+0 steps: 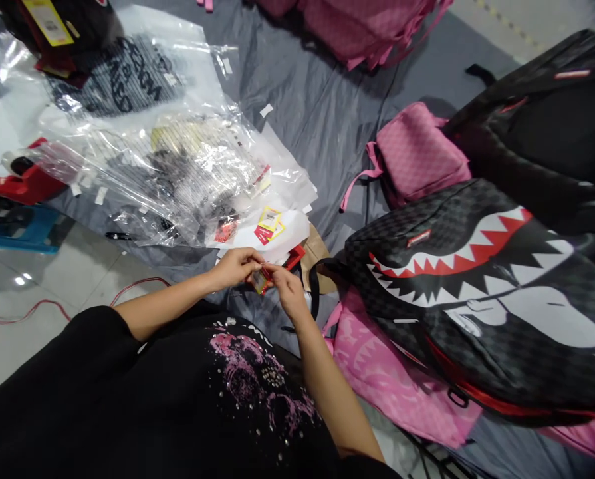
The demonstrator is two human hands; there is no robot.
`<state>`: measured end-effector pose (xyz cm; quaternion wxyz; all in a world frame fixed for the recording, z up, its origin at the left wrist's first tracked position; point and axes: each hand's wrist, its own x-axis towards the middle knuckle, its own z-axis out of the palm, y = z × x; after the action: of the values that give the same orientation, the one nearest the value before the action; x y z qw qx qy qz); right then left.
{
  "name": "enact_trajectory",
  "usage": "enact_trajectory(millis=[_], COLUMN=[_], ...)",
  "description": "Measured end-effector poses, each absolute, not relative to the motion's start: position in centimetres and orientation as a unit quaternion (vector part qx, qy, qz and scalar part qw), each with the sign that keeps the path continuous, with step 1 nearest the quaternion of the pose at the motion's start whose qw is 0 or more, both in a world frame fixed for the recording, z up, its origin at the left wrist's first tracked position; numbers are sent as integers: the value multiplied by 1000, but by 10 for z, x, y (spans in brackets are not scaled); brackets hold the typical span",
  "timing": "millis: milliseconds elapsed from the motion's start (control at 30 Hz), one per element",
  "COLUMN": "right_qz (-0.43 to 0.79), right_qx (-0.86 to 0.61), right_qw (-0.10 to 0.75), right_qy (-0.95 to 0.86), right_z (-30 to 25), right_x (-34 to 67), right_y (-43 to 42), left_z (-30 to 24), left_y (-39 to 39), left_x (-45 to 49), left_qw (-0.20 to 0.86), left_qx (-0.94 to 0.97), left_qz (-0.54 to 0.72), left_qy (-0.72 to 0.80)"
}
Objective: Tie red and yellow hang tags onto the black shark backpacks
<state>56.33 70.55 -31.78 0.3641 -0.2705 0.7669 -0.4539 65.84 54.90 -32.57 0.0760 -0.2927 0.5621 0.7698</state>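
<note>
Close to my body, both hands meet fingertip to fingertip over a small hang tag (260,285) with yellow and red on it. My left hand (235,267) pinches at its top edge from the left. From the right, my right hand (288,290) pinches at the same spot; whether a string runs between the fingers is too small to tell. Just beyond them, a yellow-bordered barcode tag (269,219) and a red tag (263,235) lie on white paper (292,236). Partly hidden behind my right hand is a red box or tray (295,257).
Clear plastic bags (177,166) cover the left of the grey sheet (297,86). A black shark-mouth backpack (457,266) lies at right, over a pink bag (391,372), near a small pink bag (421,153). A red tape dispenser (32,183) sits at far left.
</note>
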Motion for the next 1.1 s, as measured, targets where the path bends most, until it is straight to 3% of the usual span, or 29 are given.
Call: enact_trajectory(millis=[100, 367, 567, 700, 800, 933, 1100], right_qz=[-490, -439, -408, -221, -58, 24, 72], right_qx=[-202, -319, -371, -382, -375, -364, -442], right_qw=[345, 326, 308, 375, 366, 349, 354], right_qy=[775, 774, 776, 816, 849, 864, 821], right_z=[-318, -317, -325, -347, -373, -403, -412], right_x=[565, 582, 595, 595, 591, 582, 574], right_y=[700, 676, 658, 631, 602, 574, 578], left_z=[-328, -336, -342, -346, -363, -397, -418], left_y=[554, 551, 536, 516, 499, 475, 443], left_x=[673, 703, 728, 752, 760, 747, 727], left_qw=[67, 104, 49, -20, 26, 172, 123], left_qx=[-279, -280, -296, -355, -380, -348, -390], left_qz=[769, 805, 694, 563, 559, 621, 607], left_qy=[571, 513, 655, 746, 736, 680, 682])
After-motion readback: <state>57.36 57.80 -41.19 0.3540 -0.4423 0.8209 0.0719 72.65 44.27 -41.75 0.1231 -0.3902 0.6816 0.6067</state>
